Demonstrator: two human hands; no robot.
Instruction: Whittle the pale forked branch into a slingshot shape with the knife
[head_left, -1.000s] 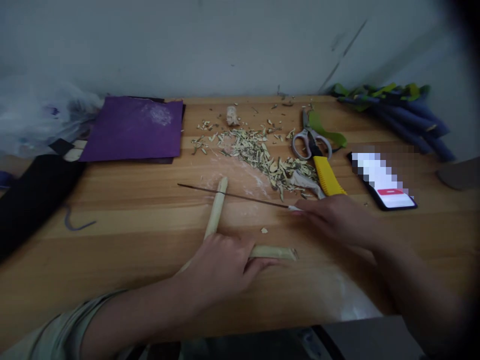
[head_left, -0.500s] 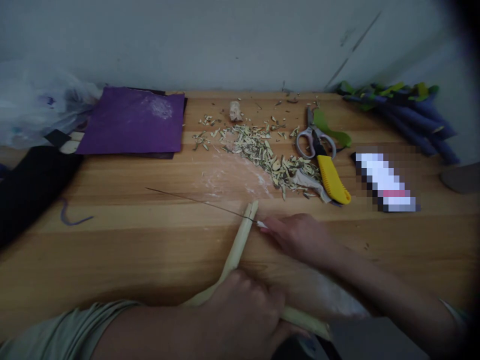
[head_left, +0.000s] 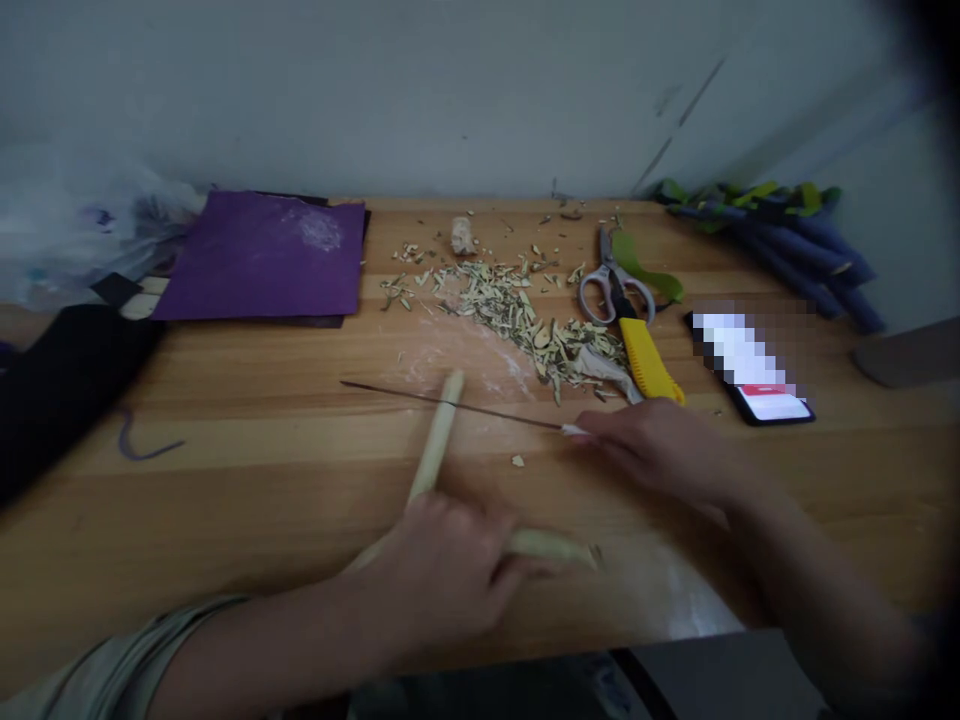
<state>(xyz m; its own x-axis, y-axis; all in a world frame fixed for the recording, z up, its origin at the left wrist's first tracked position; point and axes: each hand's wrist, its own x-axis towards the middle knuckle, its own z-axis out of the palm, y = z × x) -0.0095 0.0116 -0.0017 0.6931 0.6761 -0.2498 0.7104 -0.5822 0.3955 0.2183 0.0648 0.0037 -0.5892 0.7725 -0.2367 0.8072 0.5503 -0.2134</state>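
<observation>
Pale green wood is filling my left hand (head_left: 454, 560): I'm gripping a smooth, round forked stick (head_left: 435, 447) at its fork, fingers closing around it, over the near part of the brown wooden table (head_left: 285, 520). One arm of it is pointing away from me towards twelve o'clock, leaning slightly to one, and another is poking out past my fingers towards four. And my right hand (head_left: 667, 450), it's coming in from between three and four; its fingers are pinching narrowly on the white end of a long, thin, dark blade (head_left: 506, 413), which is crossing the far arm just below its tip and pointing towards nine.

Taking that crossing as the middle of the dial, a heap of pale green and dark wood shavings (head_left: 517, 315) is spreading out at one, and a stubby, light brown block (head_left: 462, 237) is sitting at twelve. Grey-handled scissors (head_left: 604, 275) are lying at two, with a bright yellow plastic handle (head_left: 649, 362) touching or nearly touching them. A black-edged phone (head_left: 776, 403) is glowing nearly at three, and dark blue tubes with green ends (head_left: 802, 245) are bunching at two. Flat purple sheets (head_left: 262, 260) are resting between ten and eleven, a clear plastic bag (head_left: 82, 225) is crumpling at ten, and a curled violet strip (head_left: 146, 452) is lying near nine.
</observation>
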